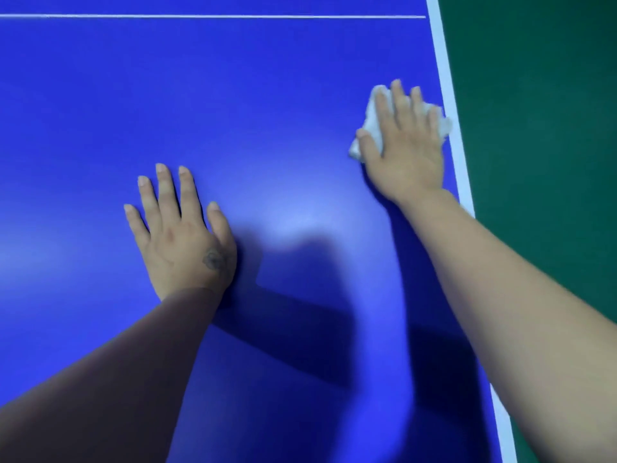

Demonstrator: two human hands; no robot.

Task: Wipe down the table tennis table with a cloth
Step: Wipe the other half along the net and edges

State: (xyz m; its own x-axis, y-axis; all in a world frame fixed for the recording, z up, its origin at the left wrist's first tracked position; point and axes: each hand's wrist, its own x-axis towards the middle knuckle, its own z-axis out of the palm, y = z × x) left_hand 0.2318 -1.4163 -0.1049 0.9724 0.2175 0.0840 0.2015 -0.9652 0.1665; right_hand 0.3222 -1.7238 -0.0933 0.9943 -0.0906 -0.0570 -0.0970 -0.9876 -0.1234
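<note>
Head view, only one: blue counter (100, 95) fills most of frame, white edge line (449, 95) down the R side, thin white line (200, 16) across the top, green floor (541, 162) beyond the edge. R hand (405, 152) lies flat on the white cloth (374, 123), fingers straight and spread, pressing it to the surface; no curl round it, so grip is open-palmed, pushing not pinching. Cloth is bunched under the palm and fingers, showing at the fingertips, thumb side and little-finger side, and sits just beside the white edge line, its R corner touching or overlapping it. L hand (182, 233) is flat on the bare blue well apart from the cloth, fingers straight, holding nothing; looks like a brace for leaning in. Step in hand, by my read: wiping stroke at the R margin of the counter. How much is done, can't tell; no dirt or wet streaks show. Next move likely calls for keeping palm pressure even and sweeping the cloth back across the blue toward L, without letting the bunched corner slip off the edge. L hand prob needs shifting out of the path.
</note>
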